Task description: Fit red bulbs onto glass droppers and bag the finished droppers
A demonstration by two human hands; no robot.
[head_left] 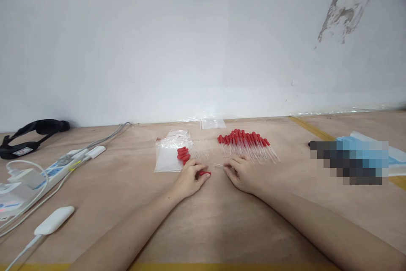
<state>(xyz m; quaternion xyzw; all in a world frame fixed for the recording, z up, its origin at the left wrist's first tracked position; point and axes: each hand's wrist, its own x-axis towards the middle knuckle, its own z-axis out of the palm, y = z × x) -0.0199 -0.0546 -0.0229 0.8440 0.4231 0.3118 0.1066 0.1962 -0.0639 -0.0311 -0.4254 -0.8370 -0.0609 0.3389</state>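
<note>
Resting on the desk: both hands, close together near the middle, some way in from the far edge.
Left hand (189,179): fingers curled over a red rubber bulb (204,173), pinched at the fingertips and lying on the desk surface.
Right hand (240,172): fingertips closed on a thin clear glass tube (218,165), its free end pointing at the bulb, a small gap between the two.
Loose red bulbs (183,154): small heap just beyond the left hand, on or at the edge of a clear plastic bag (167,155).
Bare glass tubes (202,148): hard to see, spread flat between the bag and the finished row.
Finished droppers (247,143): row with red tops, just beyond the right hand, toward the far edge.
Risk, breaking: probably greatest at the tube end, if pushed crooked into the bulb or squeezed too hard; thin glass, likely brittle.
Risk, rolling: round tubes, free on a flat desk; a brush of the right wrist could likely scatter the finished row.
Risk, slipping: small smooth bulb, held only by fingertips; could jump away toward the heap.
Risk, overlooking: clear tubes nearly invisible against the desk, easy to press under a palm.
Left side of the desk: power strip (53,168) with cables, well apart from the hands.
</note>
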